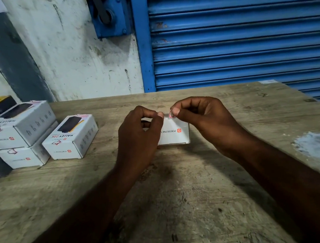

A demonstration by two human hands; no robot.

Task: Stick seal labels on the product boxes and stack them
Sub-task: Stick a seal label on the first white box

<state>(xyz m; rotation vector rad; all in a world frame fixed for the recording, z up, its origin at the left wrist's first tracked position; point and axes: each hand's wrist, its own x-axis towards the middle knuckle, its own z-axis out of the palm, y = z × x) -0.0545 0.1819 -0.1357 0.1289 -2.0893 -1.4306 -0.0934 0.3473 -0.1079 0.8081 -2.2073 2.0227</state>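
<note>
Two hands meet at the white cardboard product box [175, 133] lying long axis left-to-right on the worn wooden tabletop [181, 197]: the left hand [139, 134] grips its left end, the right hand [199, 118] pinches a small red-edged seal label [170, 114] at its far top edge

worn wooden table [181, 197] carries a middle box [176, 136], a left box [70, 138] and a stack [18, 126] (two high).

Table [181, 197]: rough, matt, worn wood. Centre box [175, 133]: smooth white card, and the same on the boxes [69, 139] at nine o'clock. Shutter [235, 37] at one o'clock: ribbed blue-painted metal. Wall [71, 51] at eleven: chalky, stained.
</note>
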